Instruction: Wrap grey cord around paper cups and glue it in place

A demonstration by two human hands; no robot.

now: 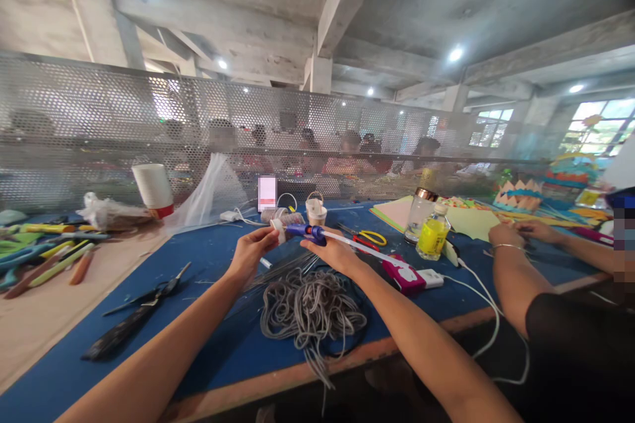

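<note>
left hand (254, 250) pinches a white piece (279, 231); right hand (338, 255) grips a blue glue gun (303, 231) (grey cord (312, 310) nearby).

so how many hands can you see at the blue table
4: the person's left hand, holding a small white piece; their right hand, on the blue glue gun; a co-worker's hand and another by the pale paper at right. Any beyond the mesh panel may be hidden.

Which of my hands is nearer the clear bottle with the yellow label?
Right. Your right hand, holding the blue plastic glue gun, is left of the clear yellow-labelled bottle and not touching it; your left hand is farther away, further left.
</note>
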